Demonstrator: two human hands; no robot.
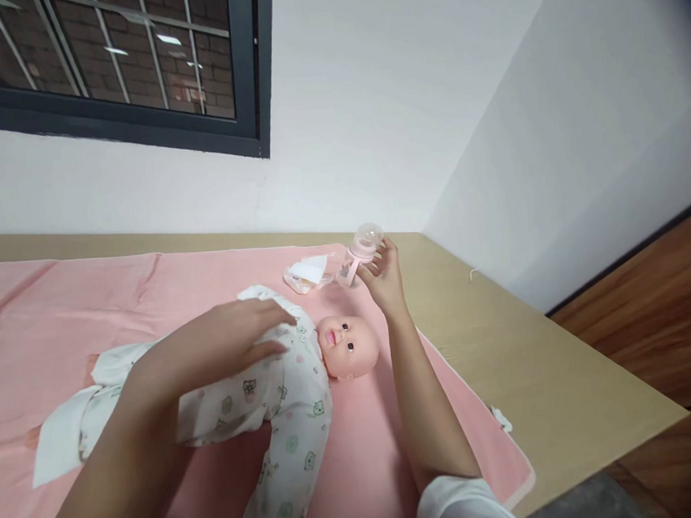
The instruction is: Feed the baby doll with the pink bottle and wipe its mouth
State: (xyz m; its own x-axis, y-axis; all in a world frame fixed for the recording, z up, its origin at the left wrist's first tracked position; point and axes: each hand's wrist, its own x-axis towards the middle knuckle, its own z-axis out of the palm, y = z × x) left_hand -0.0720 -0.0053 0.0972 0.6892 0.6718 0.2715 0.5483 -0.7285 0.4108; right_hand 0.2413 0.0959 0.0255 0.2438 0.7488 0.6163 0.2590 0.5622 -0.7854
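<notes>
A baby doll [283, 382] in a white printed sleepsuit lies on its back on a pink mat [359, 455], its head toward the right. Over its chest rests or hovers my left hand [238, 337], fingers stretched out and holding nothing; I cannot tell if it presses on the cloth. Farther back, my right hand [385, 276] grips a clear baby bottle [363, 246] with a pink collar and handle. The bottle tilts a little, its clear cap upward. Beside it on the mat sits a crumpled clear plastic packet [309, 272] with something white in it.
The mat covers much of a light wooden tabletop [493, 343]. A white wall [339, 165] rises behind it, with a dark-framed barred window [249, 68] at upper left. A small white object [501, 419] lies at the mat's right edge. Brown wood panels [650, 309] stand at right.
</notes>
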